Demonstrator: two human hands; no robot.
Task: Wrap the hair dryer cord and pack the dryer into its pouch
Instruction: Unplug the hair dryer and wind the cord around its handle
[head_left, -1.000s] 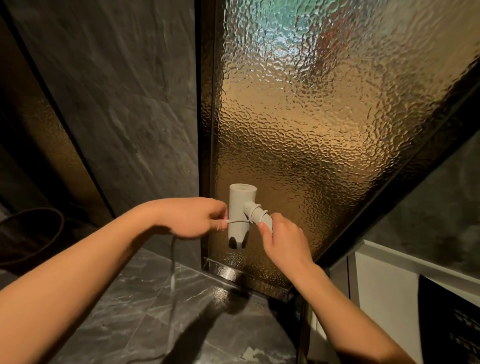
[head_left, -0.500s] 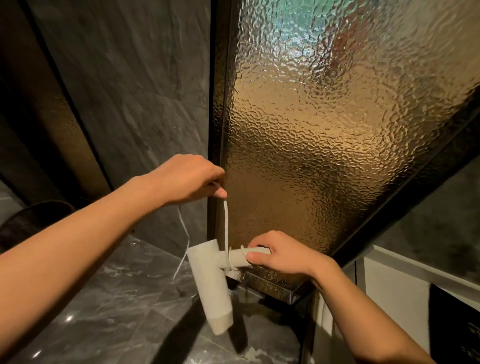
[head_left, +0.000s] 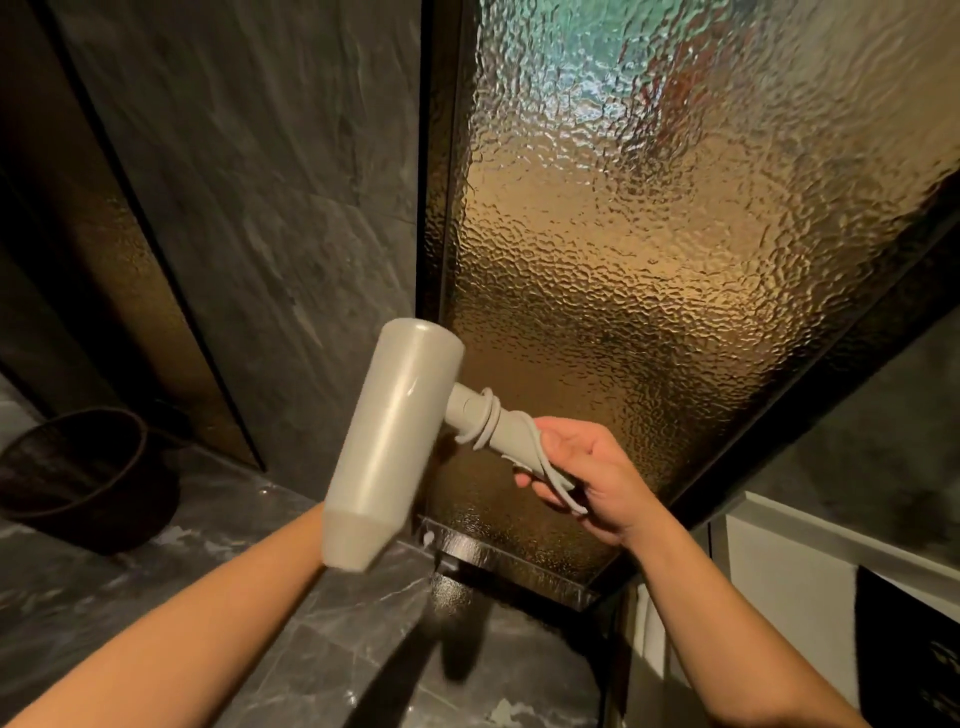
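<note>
The white hair dryer (head_left: 395, 441) is held up in front of me, its barrel tilted with the nozzle end low and left. Its handle points right into my right hand (head_left: 587, 478), which grips the handle's end. The white cord (head_left: 485, 418) lies in a few turns around the handle near the barrel, and its loose strands run under my right fingers. My left forearm (head_left: 249, 587) reaches up from the lower left. The left hand itself is hidden behind the barrel. No pouch is in view.
A tall pebbled glass door (head_left: 623, 260) in a dark frame stands straight ahead. Grey marble wall lies to its left and grey marble floor (head_left: 322, 649) below. A dark round basket (head_left: 88, 478) sits at the left. A white cabinet edge (head_left: 779, 561) is at the lower right.
The dryer has swung up and closer, with its barrel now large in view. My left hand dropped from above the handle to behind the barrel. More cord sits wound on the handle.
</note>
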